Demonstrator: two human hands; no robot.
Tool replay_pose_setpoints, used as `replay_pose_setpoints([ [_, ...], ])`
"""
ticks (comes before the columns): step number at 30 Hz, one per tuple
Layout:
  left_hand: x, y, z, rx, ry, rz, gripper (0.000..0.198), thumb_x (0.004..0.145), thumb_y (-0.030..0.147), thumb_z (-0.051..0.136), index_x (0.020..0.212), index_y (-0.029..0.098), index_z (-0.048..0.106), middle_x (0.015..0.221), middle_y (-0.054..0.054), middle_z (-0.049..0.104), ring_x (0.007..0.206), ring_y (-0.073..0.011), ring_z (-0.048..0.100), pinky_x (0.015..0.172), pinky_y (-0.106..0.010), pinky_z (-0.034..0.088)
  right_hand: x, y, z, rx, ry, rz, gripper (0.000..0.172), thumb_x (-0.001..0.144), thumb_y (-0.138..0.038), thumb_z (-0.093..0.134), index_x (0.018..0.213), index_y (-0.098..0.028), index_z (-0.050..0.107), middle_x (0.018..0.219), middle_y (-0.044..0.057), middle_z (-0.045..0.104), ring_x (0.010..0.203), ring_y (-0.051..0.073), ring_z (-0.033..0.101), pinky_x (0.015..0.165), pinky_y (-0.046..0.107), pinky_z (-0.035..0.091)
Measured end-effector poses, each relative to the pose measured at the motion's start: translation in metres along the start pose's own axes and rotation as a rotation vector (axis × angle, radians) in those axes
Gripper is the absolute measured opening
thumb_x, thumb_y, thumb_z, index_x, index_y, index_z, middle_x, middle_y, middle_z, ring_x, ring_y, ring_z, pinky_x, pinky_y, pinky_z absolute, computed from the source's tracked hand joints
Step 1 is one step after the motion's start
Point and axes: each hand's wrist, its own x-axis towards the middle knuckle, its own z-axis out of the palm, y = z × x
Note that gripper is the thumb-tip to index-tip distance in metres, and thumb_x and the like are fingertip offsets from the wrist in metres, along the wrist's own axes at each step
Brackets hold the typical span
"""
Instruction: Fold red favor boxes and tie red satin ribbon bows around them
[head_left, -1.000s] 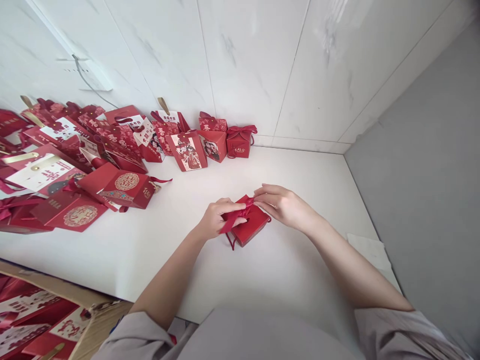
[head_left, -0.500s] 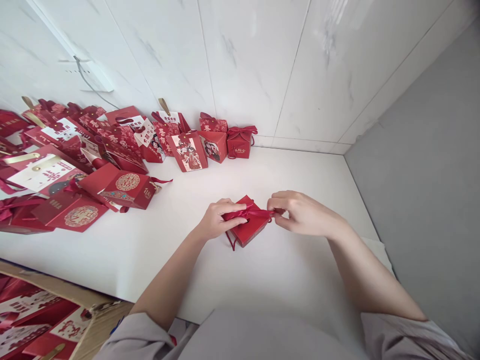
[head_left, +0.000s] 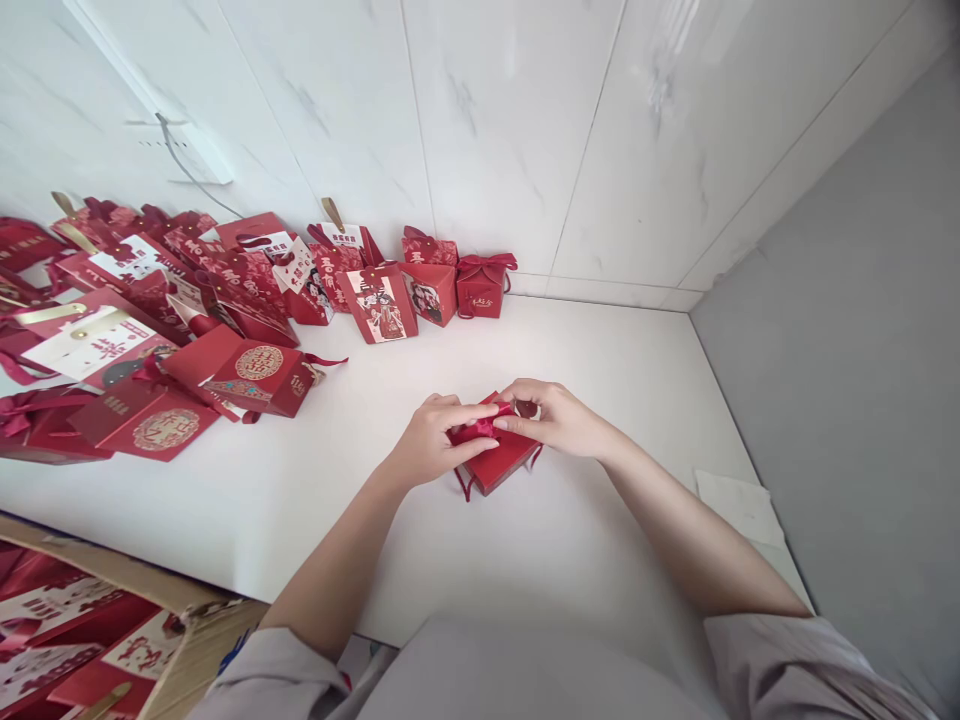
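Observation:
In front of me on the white table lies a small red gift box (head_left: 499, 464), turned at an angle, with dark red cord ends hanging over its sides. A shiny red ribbon (head_left: 480, 428) is bunched on its top. My left hand (head_left: 435, 440) comes from the left, thumb and forefinger closed on the ribbon. From the right, my right hand (head_left: 547, 415) pinches the ribbon close to the left fingertips, thumb and forefinger curled into a ring. The exact form of the ribbon between the fingers is partly hidden.
Many red gift boxes (head_left: 259, 360) crowd the table's left and back, against the marbled wall. One ribbon-tied box (head_left: 480, 288) stands at the row's right end. At lower left a cardboard carton (head_left: 199, 630) holds more boxes. A white sheet (head_left: 739, 505) lies at the right edge.
My right hand has moved left from the box's right side to its top, beside my left hand. The ribbon end it pulled outward is now gathered over the box.

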Motion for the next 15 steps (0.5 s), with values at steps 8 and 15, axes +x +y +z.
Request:
replay_pose_setpoints([
  [8, -0.001, 0.024, -0.014, -0.242, -0.200, -0.258, 0.041, 0.087, 0.041, 0.060, 0.125, 0.027, 0.055, 0.086, 0.002, 0.070, 0.049, -0.0063, 0.040, 0.054, -0.021, 0.038, -0.003, 0.001, 0.003, 0.029, -0.005, 0.011, 0.028, 0.087, -0.045, 0.061, 0.080, -0.018, 0.065, 0.075, 0.000, 0.059, 0.064, 0.012, 0.049, 0.063, 0.027, 0.043],
  [15, 0.001, 0.040, -0.024, -0.282, -0.280, -0.388, 0.051, 0.082, 0.035, 0.062, 0.130, 0.028, 0.044, 0.090, 0.002, 0.072, 0.049, -0.0074, 0.045, 0.054, -0.021, 0.043, -0.004, -0.003, 0.006, -0.003, 0.008, -0.024, 0.029, 0.088, -0.046, 0.061, 0.079, -0.019, 0.064, 0.075, 0.000, 0.060, 0.064, 0.012, 0.047, 0.063, 0.026, 0.042],
])
